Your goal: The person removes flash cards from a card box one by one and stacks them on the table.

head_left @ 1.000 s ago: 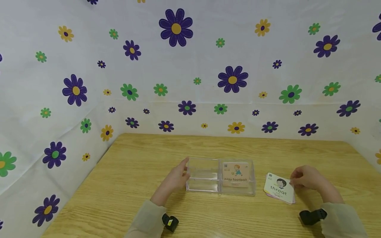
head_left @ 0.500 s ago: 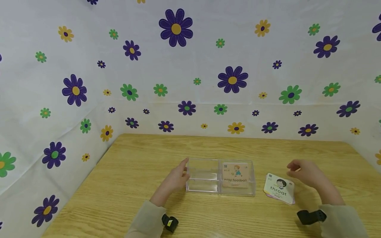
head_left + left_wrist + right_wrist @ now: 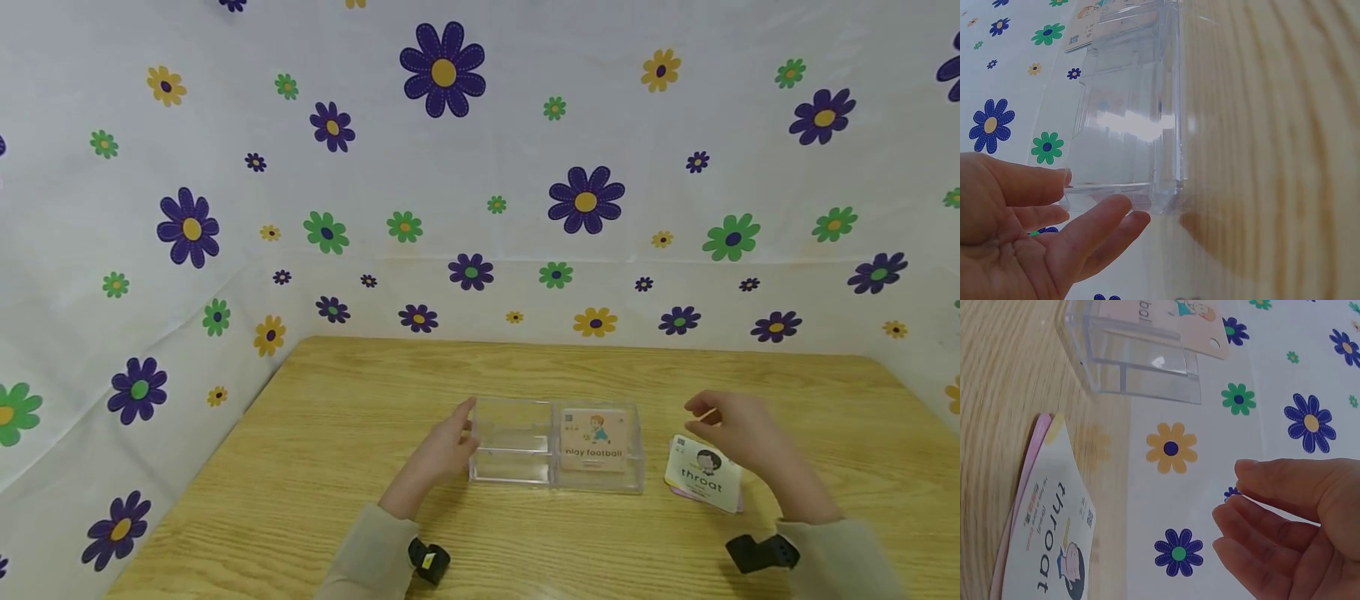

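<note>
Box (image 3: 513,457) of clear plastic sits on the wooden surface (image 3: 562,542), a little in front of the person, and it is divided into a left half and a right half. Inside the right half I see a card with "play football" (image 3: 592,433), its picture side up; whether it lies fully flat there, I cannot tell. Through the left half one sees the wood below, with some bright reflections.

At the left end of the box is the left hand (image 3: 442,450). Its fingers are lightly bent and somewhat apart, and their tips touch this end near the far corner; how firmly they press, I cannot tell.

To the right of the box, apart from it, a card with "throat" (image 3: 701,479) rests on the surface, turned slightly at an angle. Under it a pink edge (image 3: 1029,456) of another card looks out.

The right hand (image 3: 731,429) is in the air, partly over the corner of the "throat" card. Its grip is loosely curved, with a narrow gap between thumb and fingers, and it has hold of nothing.

Both arms wear light sleeves (image 3: 367,558), and at each wrist there is a black device (image 3: 431,562). Behind the surface hangs a white cloth (image 3: 517,158) with purple, green and yellow flowers.
</note>
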Tool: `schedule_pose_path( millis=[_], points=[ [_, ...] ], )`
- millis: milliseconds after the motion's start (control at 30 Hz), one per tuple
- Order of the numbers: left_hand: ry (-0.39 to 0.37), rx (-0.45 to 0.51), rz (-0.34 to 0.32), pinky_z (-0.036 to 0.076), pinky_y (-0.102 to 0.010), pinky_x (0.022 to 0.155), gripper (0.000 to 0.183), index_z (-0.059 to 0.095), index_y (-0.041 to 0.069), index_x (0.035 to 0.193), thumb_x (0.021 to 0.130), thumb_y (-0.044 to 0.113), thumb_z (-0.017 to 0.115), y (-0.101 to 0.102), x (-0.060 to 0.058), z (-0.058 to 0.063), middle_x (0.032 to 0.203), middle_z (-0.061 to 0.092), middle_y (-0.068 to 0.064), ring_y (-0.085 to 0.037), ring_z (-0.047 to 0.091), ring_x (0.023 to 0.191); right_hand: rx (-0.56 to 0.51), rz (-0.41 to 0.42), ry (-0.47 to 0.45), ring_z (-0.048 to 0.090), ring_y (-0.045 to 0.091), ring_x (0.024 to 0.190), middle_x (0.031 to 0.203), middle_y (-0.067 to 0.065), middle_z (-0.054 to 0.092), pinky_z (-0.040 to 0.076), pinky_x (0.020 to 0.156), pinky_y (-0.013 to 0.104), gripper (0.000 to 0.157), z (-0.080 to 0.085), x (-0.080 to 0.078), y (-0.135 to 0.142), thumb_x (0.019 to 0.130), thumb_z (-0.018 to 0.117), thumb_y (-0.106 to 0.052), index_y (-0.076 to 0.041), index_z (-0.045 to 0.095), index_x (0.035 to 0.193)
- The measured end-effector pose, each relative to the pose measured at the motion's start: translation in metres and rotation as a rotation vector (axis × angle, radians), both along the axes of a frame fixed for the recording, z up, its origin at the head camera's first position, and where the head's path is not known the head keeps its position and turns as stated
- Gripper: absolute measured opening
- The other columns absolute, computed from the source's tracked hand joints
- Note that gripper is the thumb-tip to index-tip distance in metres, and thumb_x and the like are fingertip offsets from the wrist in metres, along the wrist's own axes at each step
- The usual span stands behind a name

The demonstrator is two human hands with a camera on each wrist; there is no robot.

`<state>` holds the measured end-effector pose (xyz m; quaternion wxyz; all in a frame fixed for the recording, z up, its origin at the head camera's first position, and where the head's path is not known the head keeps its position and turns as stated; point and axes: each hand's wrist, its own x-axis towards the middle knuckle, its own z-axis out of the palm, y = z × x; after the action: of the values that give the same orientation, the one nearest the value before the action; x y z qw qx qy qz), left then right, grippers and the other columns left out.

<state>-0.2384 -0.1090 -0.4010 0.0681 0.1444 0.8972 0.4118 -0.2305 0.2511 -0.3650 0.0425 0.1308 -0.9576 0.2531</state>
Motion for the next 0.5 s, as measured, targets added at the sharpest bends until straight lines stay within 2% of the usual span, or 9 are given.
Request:
schedule_pose_path(
  millis=[167, 267, 333, 433, 500],
  points=[
    [0.001, 0.004, -0.006, 0.044, -0.029, 0.057, 0.056, 0.016, -0.004, 0.138, 0.09, -0.001, 0.044, -0.001, 0.0, 0.0, 0.123, 0.04, -0.033, -0.03, 0.055, 0.088, -0.067, 0.059, 0.075, 0.059, 0.028, 0.08, 0.091, 0.017, 0.062, 0.05, 0.064, 0.037, 0.021, -0.001, 0.003, -0.015, 0.078, 0.063, -0.002, 0.007, 0.06, 0.097],
    [0.006, 0.023, -0.014, 0.046, -0.031, 0.058, 0.056, 0.016, -0.005, 0.138, 0.09, -0.002, 0.044, -0.001, 0.001, 0.001, 0.122, 0.039, -0.034, -0.038, 0.052, 0.098, -0.093, 0.1, 0.119, 0.058, 0.029, 0.083, 0.095, 0.018, 0.061, 0.05, 0.067, 0.037, 0.023, -0.002, 0.004, -0.024, 0.078, 0.064, 0.0, 0.007, 0.06, 0.099],
    [0.018, 0.024, -0.019, 0.046, -0.029, 0.059, 0.055, 0.016, -0.005, 0.138, 0.089, -0.002, 0.044, -0.001, 0.002, 0.002, 0.122, 0.04, -0.034, -0.04, 0.05, 0.103, -0.094, 0.133, 0.142, 0.058, 0.03, 0.086, 0.098, 0.018, 0.06, 0.05, 0.07, 0.038, 0.025, -0.004, 0.005, -0.028, 0.077, 0.064, 0.001, 0.007, 0.06, 0.101],
    [0.018, 0.026, -0.025, 0.043, -0.026, 0.053, 0.056, 0.016, -0.006, 0.138, 0.089, -0.003, 0.044, -0.001, 0.002, 0.002, 0.122, 0.04, -0.034, -0.032, 0.057, 0.085, -0.077, 0.176, 0.157, 0.057, 0.033, 0.091, 0.104, 0.019, 0.059, 0.048, 0.074, 0.041, 0.03, -0.007, 0.006, -0.034, 0.077, 0.064, 0.001, 0.007, 0.058, 0.106],
    [0.014, 0.021, -0.027, 0.041, -0.025, 0.049, 0.056, 0.016, -0.005, 0.138, 0.089, -0.002, 0.044, -0.001, 0.002, 0.003, 0.122, 0.04, -0.034, -0.026, 0.056, 0.07, -0.068, 0.219, 0.158, 0.055, 0.035, 0.095, 0.106, 0.021, 0.058, 0.047, 0.076, 0.042, 0.033, -0.008, 0.006, -0.037, 0.076, 0.065, 0.002, 0.008, 0.057, 0.108]
  ],
)
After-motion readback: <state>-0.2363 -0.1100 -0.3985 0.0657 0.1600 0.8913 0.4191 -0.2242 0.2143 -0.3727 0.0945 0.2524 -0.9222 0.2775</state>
